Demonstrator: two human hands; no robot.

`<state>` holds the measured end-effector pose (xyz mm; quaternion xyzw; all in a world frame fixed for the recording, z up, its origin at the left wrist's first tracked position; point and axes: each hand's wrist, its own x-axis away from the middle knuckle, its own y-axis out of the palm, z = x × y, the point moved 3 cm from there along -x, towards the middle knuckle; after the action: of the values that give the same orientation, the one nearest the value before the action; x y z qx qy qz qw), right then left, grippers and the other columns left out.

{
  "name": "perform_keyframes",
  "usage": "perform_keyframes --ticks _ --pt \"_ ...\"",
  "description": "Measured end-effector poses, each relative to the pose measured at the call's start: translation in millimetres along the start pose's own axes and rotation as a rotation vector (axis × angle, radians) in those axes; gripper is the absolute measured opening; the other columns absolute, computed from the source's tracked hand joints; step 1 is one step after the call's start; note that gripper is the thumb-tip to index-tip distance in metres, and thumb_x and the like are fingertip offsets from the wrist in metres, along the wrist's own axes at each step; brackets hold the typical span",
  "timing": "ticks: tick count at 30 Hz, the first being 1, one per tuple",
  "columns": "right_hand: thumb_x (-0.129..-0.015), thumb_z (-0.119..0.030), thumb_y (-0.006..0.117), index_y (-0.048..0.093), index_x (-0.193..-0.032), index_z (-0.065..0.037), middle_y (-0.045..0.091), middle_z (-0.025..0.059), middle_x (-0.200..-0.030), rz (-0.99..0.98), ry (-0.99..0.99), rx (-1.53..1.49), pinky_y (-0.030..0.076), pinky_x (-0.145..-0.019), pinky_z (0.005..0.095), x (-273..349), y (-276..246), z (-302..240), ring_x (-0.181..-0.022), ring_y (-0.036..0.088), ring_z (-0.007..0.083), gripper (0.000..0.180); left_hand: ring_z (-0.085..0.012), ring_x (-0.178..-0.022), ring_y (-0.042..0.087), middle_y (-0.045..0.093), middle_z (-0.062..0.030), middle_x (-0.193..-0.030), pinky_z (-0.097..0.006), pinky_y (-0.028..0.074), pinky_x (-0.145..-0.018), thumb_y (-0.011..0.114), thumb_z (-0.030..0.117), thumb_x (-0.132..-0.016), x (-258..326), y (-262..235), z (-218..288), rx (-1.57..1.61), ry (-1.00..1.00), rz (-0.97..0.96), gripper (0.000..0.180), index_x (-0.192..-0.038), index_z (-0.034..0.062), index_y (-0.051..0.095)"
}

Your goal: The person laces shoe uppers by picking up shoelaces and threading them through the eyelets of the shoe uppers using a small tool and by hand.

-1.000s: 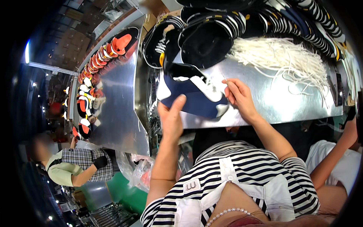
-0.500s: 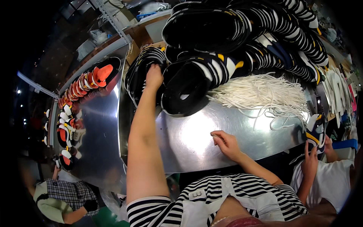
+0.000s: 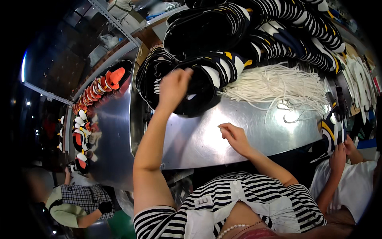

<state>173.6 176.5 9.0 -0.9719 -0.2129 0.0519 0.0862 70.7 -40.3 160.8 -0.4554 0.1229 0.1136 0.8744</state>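
Head view: the left hand (image 3: 174,88) reaches far, fingers curled onto a black shoe upper (image 3: 197,92) at the stack's near edge, as if lifting it. The right hand (image 3: 234,137) rests on the steel table (image 3: 207,139), fingertips pinched together, near the white laces (image 3: 278,85).

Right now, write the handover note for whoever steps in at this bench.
Left hand: stretched out to the stack of dark shoe uppers, fingers closed at its near end; whether it grips one I cannot tell.
Right hand: lying on the bare steel table, fingers curled, nothing visible in it.
White laces: loose pile to the right of the stack.
Done: no upper lies on the table in front of the person.
Left: many uppers are stacked along the table's far edge.
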Motion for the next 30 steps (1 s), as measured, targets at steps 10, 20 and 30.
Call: perform_keyframes --ticks 10,20,30 --pt "-0.085 -0.01 0.069 0.065 -0.102 -0.005 0.055 -0.0042 -0.071 0.174 -0.049 -0.101 0.036 -0.055 0.0207 12 -21 4 -0.063 0.046 0.0043 0.018 -0.034 -0.098 0.06 0.063 -0.0228 -0.105 -0.037 0.046 -0.087 0.059 0.013 -0.087 45 91 -22 0.516 -0.086 0.173 0.038 -0.118 -0.0078 0.052" --pt "-0.093 -0.021 0.048 0.066 -0.104 -0.01 0.063 0.0142 -0.109 0.224 -0.145 1.02 0.05 -0.081 0.0423 26 -178 12 -0.098 0.062 0.0316 0.024 -0.0258 -0.123 0.051 0.054 -0.0143 -0.133 -0.042 0.036 -0.109 0.048 0.016 -0.099 158 -7 25 1.939 -0.122 0.027 0.04 -0.135 -0.0007 0.046" --pt "-0.089 -0.021 0.052 0.052 -0.1 -0.005 0.055 0.0174 -0.108 -0.111 -0.201 1.235 0.051 -0.066 0.049 -2 -129 5 -0.083 0.063 0.0373 0.019 -0.0237 -0.112 0.056 0.063 -0.0085 -0.118 -0.041 0.041 -0.102 0.05 0.027 -0.099 253 84 -109 2.094 -0.56 0.126 0.029 -0.119 0.0061 0.059"
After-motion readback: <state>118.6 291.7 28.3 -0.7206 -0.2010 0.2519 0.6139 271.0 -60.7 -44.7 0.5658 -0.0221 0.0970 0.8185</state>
